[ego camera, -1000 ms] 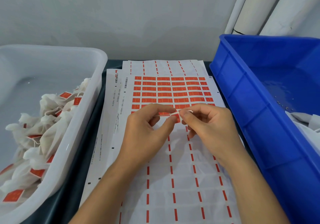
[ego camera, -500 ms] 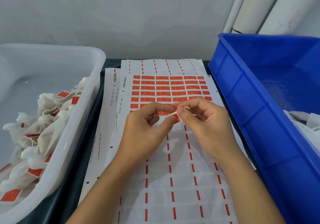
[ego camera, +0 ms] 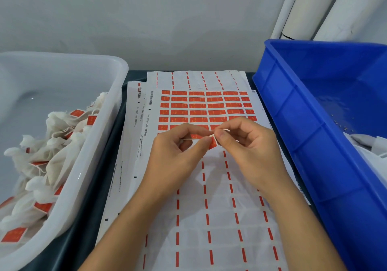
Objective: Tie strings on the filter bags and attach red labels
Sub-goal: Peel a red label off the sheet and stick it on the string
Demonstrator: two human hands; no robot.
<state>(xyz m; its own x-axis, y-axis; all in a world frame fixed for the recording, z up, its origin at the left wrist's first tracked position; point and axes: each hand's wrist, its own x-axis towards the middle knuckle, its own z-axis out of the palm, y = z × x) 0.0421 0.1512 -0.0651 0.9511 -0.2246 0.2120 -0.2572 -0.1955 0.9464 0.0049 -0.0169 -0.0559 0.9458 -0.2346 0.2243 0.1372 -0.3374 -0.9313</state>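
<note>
Both hands pinching: left hand [ego camera: 178,151] on string [ego camera: 189,139] and red label [ego camera: 213,142], right hand [ego camera: 249,145] on label edge, above label sheet [ego camera: 201,107]. Risk: string slipping off-centre, label folding crooked, sticking to fingertips.

Soft, even indoor light, no harsh glare.
Faint shadows under both hands; wide-angle bending at the edges curves the white tub [ego camera: 117,95] and blue crate [ego camera: 293,124]; slight softness overall.
</note>
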